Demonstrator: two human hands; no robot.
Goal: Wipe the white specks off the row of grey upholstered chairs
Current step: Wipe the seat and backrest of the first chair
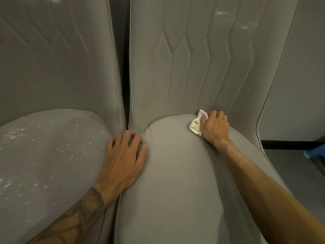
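Right chair [175, 182]: a white cloth [196, 124] is being gripped in the closed right hand [213, 127] and pressed onto the seat's back edge, where it meets the backrest; smears [228, 18] are showing near the backrest's top. Left chair [49, 155]: the seat is being left covered in specks [22, 136]. The left hand [123, 161], open and holding nothing, is being rested flat across the seam between both seats.

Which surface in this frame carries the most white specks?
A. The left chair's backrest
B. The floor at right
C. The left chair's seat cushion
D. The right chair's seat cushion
C: the left chair's seat cushion is scattered with white specks, while the right chair's seat cushion, where the right hand presses the white cloth, looks nearly clean.
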